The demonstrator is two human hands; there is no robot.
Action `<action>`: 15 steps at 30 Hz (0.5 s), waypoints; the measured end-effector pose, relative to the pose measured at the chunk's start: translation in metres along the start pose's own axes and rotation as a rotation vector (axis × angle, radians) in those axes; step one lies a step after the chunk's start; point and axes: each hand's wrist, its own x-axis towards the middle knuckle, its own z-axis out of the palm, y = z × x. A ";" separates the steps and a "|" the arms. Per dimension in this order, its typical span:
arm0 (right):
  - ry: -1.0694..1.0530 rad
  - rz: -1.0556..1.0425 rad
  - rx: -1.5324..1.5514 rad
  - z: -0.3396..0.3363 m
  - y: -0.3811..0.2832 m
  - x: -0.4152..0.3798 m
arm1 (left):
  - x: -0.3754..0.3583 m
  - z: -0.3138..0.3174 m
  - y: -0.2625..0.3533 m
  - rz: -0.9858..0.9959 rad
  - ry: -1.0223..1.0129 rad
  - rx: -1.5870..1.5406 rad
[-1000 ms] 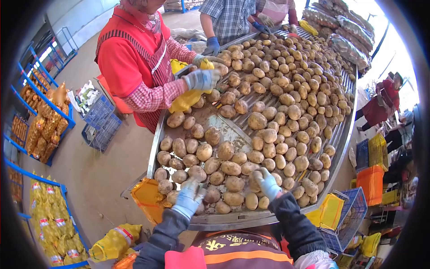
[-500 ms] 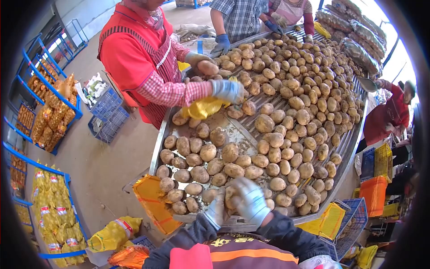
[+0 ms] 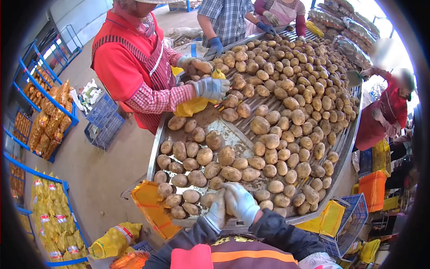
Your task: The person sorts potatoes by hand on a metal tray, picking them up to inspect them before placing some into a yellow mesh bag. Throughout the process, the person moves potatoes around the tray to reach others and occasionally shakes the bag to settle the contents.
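My left hand (image 3: 217, 212) and my right hand (image 3: 241, 204), both in pale blue and white work gloves, meet at the near edge of the sorting table (image 3: 286, 219). Their fingers are curled in against each other. Whatever lies between them is hidden by the gloves. Just beyond my hands, loose potatoes (image 3: 231, 173) with soil on their skins lie on the metal surface. A smaller group sits to the left, beside my left hand, and a dense spread of potatoes (image 3: 309, 107) covers the slatted part further off.
Across the table a person in a red shirt (image 3: 121, 67) handles potatoes and a yellow mesh bag (image 3: 192, 106). More people stand at the far end and right. An orange crate (image 3: 154, 208) hangs at the near left corner; a yellow crate (image 3: 326, 219) and blue crate (image 3: 351, 219) stand right.
My right hand has moved slightly left and down, closing against my left hand; the brown potato seen between them is now hidden. The co-worker's gloved hand has drawn back left.
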 end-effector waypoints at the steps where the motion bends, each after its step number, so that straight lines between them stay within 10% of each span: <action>1: -0.077 0.208 0.121 0.004 0.018 0.004 | -0.002 -0.003 0.005 -0.001 -0.001 0.000; 3: -0.139 0.570 0.137 -0.004 0.044 0.017 | -0.008 -0.012 0.020 -0.099 -0.237 0.176; 7: -0.059 0.311 0.688 -0.020 0.017 -0.007 | -0.013 -0.003 0.032 -0.159 -0.135 0.146; 9: -0.084 -0.153 0.289 -0.019 0.012 -0.011 | -0.011 -0.003 0.030 -0.193 -0.100 0.127; 15: 0.163 0.637 1.021 -0.018 0.023 -0.012 | -0.016 0.000 0.036 -0.233 -0.300 0.085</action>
